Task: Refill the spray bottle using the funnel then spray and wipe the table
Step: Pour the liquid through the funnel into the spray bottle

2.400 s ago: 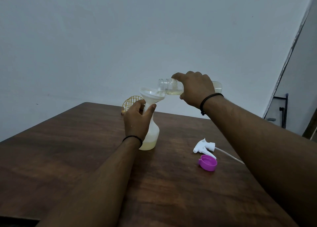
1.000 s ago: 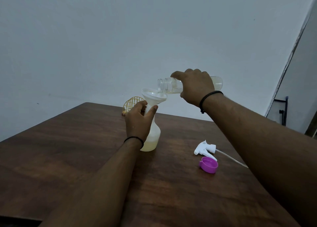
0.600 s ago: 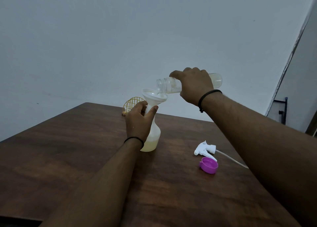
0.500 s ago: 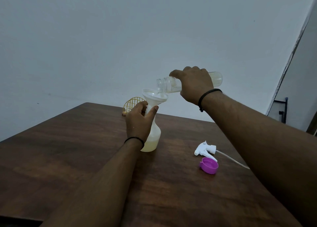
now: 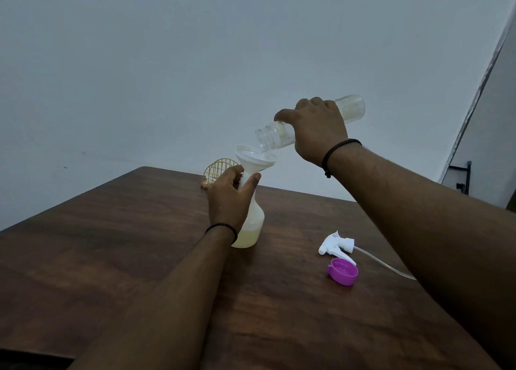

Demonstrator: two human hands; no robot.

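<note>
A white spray bottle (image 5: 251,227) stands uncapped on the dark wooden table (image 5: 111,244), with pale yellow liquid in its lower part. A white funnel (image 5: 255,160) sits in its neck. My left hand (image 5: 229,199) grips the bottle's neck just under the funnel. My right hand (image 5: 315,130) holds a clear refill bottle (image 5: 350,108) tilted mouth-down, its open mouth over the funnel's rim. Little liquid shows inside it. The white spray trigger head (image 5: 336,246) with its tube lies on the table to the right.
A purple cap (image 5: 343,271) lies open side up beside the trigger head. A yellow wire holder (image 5: 219,170) stands at the table's far edge behind the funnel. A plain wall rises behind; a dark bracket (image 5: 463,179) is at far right.
My right hand has raised the refill bottle's base, tilting it more steeply into the funnel. The liquid inside it has dropped. My left hand has kept its grip.
</note>
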